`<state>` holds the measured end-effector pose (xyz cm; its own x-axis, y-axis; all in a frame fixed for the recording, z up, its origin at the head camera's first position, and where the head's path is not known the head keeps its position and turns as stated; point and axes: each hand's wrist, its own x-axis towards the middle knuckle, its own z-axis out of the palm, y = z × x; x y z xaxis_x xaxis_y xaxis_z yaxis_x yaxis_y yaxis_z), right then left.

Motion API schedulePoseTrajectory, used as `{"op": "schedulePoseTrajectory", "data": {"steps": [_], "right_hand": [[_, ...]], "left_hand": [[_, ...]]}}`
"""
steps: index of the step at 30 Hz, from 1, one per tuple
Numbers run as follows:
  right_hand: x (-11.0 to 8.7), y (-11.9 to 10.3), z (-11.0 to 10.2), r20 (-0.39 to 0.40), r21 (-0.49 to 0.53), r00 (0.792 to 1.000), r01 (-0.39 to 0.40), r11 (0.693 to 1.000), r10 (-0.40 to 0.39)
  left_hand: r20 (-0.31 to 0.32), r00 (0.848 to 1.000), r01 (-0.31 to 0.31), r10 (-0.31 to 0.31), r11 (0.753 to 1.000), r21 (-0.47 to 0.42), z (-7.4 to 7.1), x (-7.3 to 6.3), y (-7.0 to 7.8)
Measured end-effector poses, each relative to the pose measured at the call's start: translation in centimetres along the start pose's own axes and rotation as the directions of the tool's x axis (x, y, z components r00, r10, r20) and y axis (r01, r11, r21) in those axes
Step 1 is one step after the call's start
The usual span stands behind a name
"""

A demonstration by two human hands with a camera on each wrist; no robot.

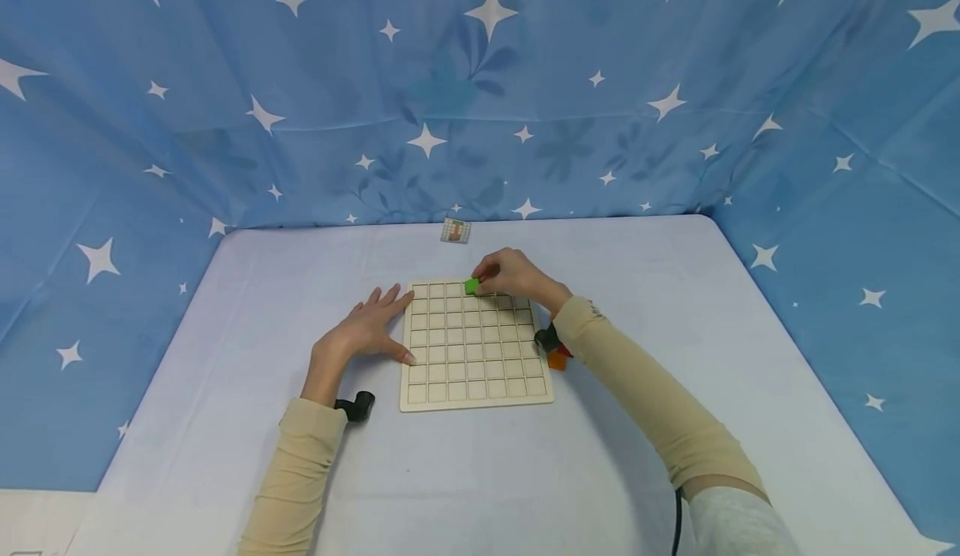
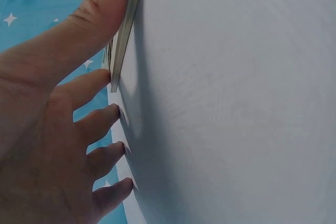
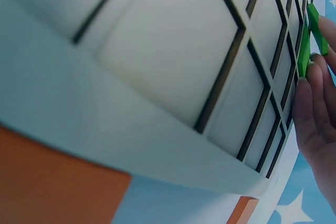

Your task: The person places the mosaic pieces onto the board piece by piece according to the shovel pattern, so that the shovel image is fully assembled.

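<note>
A pale wooden grid board (image 1: 453, 354) lies flat on the table. My left hand (image 1: 363, 329) is spread at its left side, with the thumb on the board's edge and the index fingertip at the far left corner. At the board's far edge my right hand (image 1: 516, 276) pinches a small green tile (image 3: 317, 31), tilted up from the grid. In the right wrist view, a second green piece (image 3: 304, 56) lies against the grid by the fingertips. From the head view, green (image 1: 472, 287) shows in a far-row square, partly covered by the fingers.
Orange tiles (image 1: 557, 361) and a bit of red lie just past the board's right edge, partly hidden under the right forearm. A small printed picture card (image 1: 455, 231) lies at the table's far edge. Blue star-patterned cloth (image 1: 420, 56) surrounds the table's back and sides.
</note>
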<state>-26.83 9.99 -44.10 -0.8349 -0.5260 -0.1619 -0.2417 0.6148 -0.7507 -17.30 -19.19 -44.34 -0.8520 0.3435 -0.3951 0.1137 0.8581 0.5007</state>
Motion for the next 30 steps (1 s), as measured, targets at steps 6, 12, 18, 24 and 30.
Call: {"op": "schedulePoseTrajectory", "data": {"steps": [6,12,18,24,30], "right_hand": [[0.1,-0.5,0.1,0.004,-0.056,1.0,0.019,0.998,-0.019],[0.4,-0.7,0.2,0.008,-0.075,1.0,-0.006,0.997,0.006],[0.7,-0.5,0.5,0.013,-0.12,1.0,-0.014,0.993,0.015],[0.5,-0.3,0.3,0.026,-0.105,1.0,0.008,0.994,-0.006],[-0.4,0.2,-0.3,0.018,-0.069,0.999,0.029,0.997,-0.028]], "left_hand": [[0.001,1.0,0.005,-0.005,1.0,-0.01,-0.2,-0.3,0.2],[-0.006,1.0,-0.002,0.002,1.0,-0.011,-0.2,-0.4,0.4],[-0.007,1.0,-0.006,0.006,1.0,-0.01,-0.3,-0.4,0.5],[-0.01,1.0,-0.002,0.002,1.0,0.001,-0.4,-0.6,0.7],[-0.011,1.0,-0.011,0.011,1.0,-0.002,-0.4,-0.6,0.8]]}}
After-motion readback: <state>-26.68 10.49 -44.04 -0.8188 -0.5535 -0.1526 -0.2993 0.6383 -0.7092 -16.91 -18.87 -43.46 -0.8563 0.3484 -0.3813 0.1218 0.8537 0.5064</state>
